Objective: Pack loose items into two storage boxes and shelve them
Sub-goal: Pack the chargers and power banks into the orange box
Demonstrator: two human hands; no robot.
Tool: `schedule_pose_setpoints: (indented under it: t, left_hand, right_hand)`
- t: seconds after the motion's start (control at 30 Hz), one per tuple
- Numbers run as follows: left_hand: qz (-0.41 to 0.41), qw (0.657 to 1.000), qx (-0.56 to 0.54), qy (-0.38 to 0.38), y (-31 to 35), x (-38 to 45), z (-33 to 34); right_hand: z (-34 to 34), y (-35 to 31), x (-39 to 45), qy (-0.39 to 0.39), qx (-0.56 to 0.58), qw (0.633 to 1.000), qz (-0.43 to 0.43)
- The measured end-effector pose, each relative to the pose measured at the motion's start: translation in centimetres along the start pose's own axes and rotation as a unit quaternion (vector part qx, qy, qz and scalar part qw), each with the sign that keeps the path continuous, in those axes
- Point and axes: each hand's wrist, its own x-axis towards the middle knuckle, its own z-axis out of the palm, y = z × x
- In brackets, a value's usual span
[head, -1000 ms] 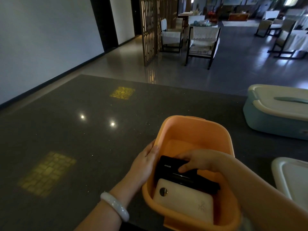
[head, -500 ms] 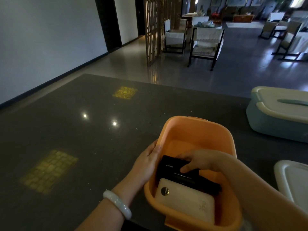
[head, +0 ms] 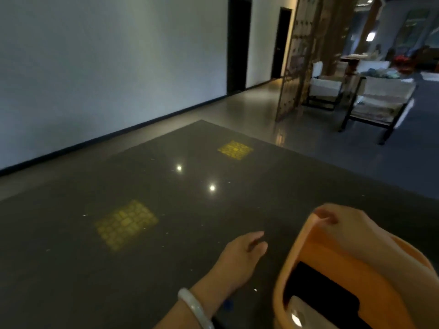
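orange plastic storage box (head: 337, 269) at near right of dark speckled table (head: 118, 257), holding black and white flat items; right hand (head: 342, 224) curled on its far rim, left hand (head: 240, 255) apart, fingers relaxed. one box looks packed; shelving remains.

Orange box (head: 316, 264) near counter (head: 142, 245) near edge, right side; right hand (head: 349, 229) grips its far rim. Black device (head: 318, 288) and white device (head: 301, 314) inside. Left hand (head: 240, 255), fingers relaxed, over counter just left of box.
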Motion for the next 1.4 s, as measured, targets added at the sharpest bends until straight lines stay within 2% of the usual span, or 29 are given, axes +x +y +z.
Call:
schedule_pose_setpoints:
  t: [0.1,0.2,0.37,0.47,0.63,0.77,0.93,1.1,1.3,1.4]
  left_hand:
    - [0.005,0.992,0.102,0.075,-2.3,-2.4,-5.2]
    - [0.0,0.96,0.229,0.161,-5.2,-5.9,-10.9]
    - [-0.113,0.89,0.381,0.224,-10.9,-13.4,-19.3]
    - [-0.182,0.854,0.417,0.252,-14.1,-18.4,-23.4]
    - [-0.27,0.832,0.39,0.287,-18.5,-25.9,-28.8]
    - [-0.33,0.816,0.365,0.304,-21.5,-30.3,-32.3]
    - [-0.392,0.806,0.283,0.343,-25.0,-32.4,-37.0]
    - [-0.427,0.79,0.223,0.38,-29.3,-31.7,-41.0]
    - [-0.429,0.746,0.129,0.492,-33.7,-29.5,-45.8]
    - [-0.44,0.738,0.073,0.506,-34.9,-27.7,-48.2]
  right_hand:
    - [0.8,-6.2,2.4,0.005,-0.037,0.996,-0.08]
    - [4.0,-13.0,4.4,-0.019,-0.114,0.981,-0.158]
    - [11.0,-24.3,5.7,-0.112,-0.195,0.938,-0.264]
    - [15.2,-31.2,5.1,-0.152,-0.217,0.903,-0.337]
    - [21.9,-41.4,3.0,-0.206,-0.209,0.855,-0.427]
    - [26.9,-48.5,1.0,-0.235,-0.204,0.837,-0.45]
    - [32.3,-55.2,-0.4,-0.272,-0.17,0.839,-0.439]
    - [37.5,-58.9,0.1,-0.282,-0.152,0.851,-0.416]
    - [41.4,-64.6,2.8,-0.225,-0.098,0.888,-0.388]
    - [43.0,-67.8,4.0,-0.19,-0.075,0.9,-0.386]
